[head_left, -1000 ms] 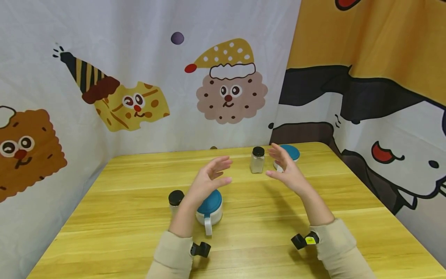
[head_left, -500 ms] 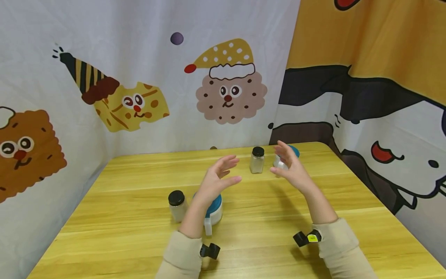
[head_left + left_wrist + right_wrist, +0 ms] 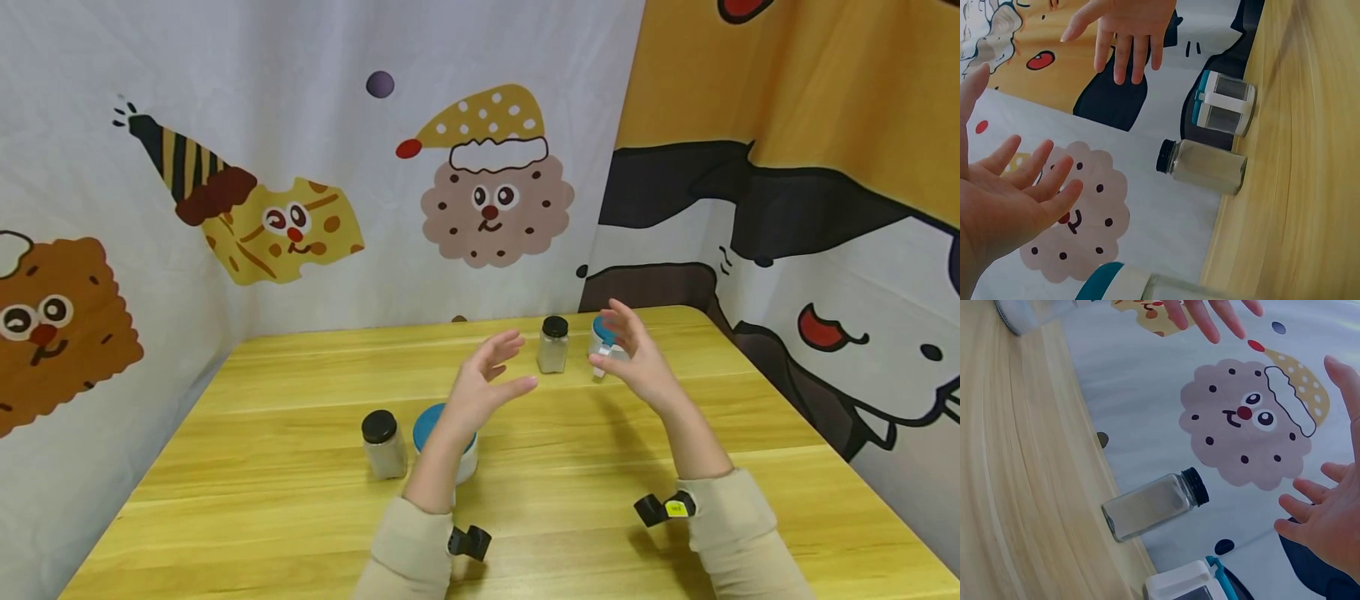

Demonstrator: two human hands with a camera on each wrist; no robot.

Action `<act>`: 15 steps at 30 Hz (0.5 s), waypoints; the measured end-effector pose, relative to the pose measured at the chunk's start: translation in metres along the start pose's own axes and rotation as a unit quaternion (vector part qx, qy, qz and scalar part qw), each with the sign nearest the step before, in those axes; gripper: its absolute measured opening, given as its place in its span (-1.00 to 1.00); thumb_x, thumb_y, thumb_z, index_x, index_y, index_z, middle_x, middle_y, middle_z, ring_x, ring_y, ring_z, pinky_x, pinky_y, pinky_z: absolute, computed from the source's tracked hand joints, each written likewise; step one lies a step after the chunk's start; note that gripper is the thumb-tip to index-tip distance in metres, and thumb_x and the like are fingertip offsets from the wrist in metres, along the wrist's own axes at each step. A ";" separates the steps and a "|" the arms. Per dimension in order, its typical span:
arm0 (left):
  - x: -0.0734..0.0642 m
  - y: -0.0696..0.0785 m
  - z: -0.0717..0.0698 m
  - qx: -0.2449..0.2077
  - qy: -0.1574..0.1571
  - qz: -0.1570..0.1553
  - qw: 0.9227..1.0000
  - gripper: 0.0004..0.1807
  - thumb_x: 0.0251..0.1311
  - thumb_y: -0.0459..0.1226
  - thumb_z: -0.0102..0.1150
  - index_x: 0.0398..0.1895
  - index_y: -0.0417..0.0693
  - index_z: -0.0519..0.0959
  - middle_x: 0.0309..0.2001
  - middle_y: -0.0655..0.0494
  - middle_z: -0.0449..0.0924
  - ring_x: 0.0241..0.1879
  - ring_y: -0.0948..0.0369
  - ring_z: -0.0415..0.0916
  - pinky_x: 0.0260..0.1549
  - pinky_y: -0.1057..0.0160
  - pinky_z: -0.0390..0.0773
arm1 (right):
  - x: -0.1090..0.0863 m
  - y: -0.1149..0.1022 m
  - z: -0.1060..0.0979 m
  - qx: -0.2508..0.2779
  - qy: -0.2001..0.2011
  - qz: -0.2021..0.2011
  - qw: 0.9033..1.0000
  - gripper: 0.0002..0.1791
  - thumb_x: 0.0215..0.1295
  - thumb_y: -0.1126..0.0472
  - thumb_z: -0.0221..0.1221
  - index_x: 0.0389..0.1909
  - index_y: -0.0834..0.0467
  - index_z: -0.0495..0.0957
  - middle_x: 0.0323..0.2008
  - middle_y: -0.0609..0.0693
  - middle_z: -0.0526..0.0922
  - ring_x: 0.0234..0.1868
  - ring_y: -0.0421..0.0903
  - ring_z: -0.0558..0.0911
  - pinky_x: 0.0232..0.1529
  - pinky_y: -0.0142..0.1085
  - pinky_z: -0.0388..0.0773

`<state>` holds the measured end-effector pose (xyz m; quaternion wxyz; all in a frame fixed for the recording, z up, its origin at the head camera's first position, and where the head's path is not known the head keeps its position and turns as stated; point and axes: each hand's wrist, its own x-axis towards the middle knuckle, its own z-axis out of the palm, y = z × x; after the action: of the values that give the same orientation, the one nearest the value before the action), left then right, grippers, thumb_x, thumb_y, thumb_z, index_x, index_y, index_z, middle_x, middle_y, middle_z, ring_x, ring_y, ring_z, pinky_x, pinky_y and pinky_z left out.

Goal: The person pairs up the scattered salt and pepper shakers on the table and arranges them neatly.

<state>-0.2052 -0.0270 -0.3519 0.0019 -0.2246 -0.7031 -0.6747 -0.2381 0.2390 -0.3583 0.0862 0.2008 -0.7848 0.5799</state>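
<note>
My left hand [image 3: 483, 387] is raised over the table with its fingers spread and relaxed, holding nothing. Behind its forearm stands a container with a blue lid [image 3: 431, 421], partly hidden, and to its left a glass jar with a black lid [image 3: 386, 454]. The right hand [image 3: 637, 362] hovers farther right, fingers loosely bent around air. A second black-lidded jar [image 3: 553, 350] stands between and beyond the hands, and looks clear in the right wrist view. Beside that jar, partly covered by the right hand, is another blue-lidded container [image 3: 1225, 103] with a white handle.
The wooden table [image 3: 285, 383] ends at the back against a white curtain [image 3: 315, 83] printed with cartoon figures. A yellow, black and white curtain [image 3: 810, 100] hangs along the right side. Black wrist cameras sit on both cuffs.
My left hand has moved right, uncovering the near black-lidded jar. The right hand has shifted slightly right and up, showing more of the far container's handle. The containers and jars have not moved.
</note>
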 end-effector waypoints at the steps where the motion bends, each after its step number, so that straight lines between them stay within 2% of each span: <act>1: 0.002 -0.005 0.001 0.002 0.005 0.003 1.000 -0.30 0.10 -0.27 0.38 0.34 0.07 0.35 0.24 0.18 0.42 0.25 0.20 0.29 0.24 0.07 0.23 | 0.000 0.001 -0.001 -0.002 0.001 0.000 1.000 -0.05 0.23 0.39 0.24 0.50 0.16 -0.15 0.40 0.24 0.07 0.41 0.19 0.05 0.34 0.11 -0.08; 8: 0.007 -0.008 0.010 -0.003 0.027 0.007 1.000 -0.30 0.09 -0.24 0.39 0.33 0.01 0.35 0.24 0.13 0.42 0.25 0.15 0.30 0.23 0.02 0.24 | 0.000 0.003 -0.006 -0.014 0.010 0.005 1.000 -0.04 0.24 0.30 0.27 0.50 0.15 -0.14 0.40 0.20 0.08 0.41 0.17 0.05 0.34 0.11 -0.08; 15: 0.014 -0.014 0.022 0.002 0.039 0.000 0.999 -0.25 0.10 -0.31 0.36 0.38 -0.02 0.29 0.31 0.01 0.34 0.30 0.08 0.23 0.25 -0.04 0.17 | 0.001 0.005 -0.009 -0.024 0.018 0.004 1.000 -0.04 0.25 0.33 0.25 0.51 0.15 -0.16 0.41 0.24 0.06 0.41 0.20 0.05 0.33 0.14 -0.07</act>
<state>-0.2155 -0.0020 -0.3627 0.0297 -0.1978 -0.7041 -0.6814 -0.2416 0.2487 -0.3595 0.1031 0.1850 -0.7978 0.5645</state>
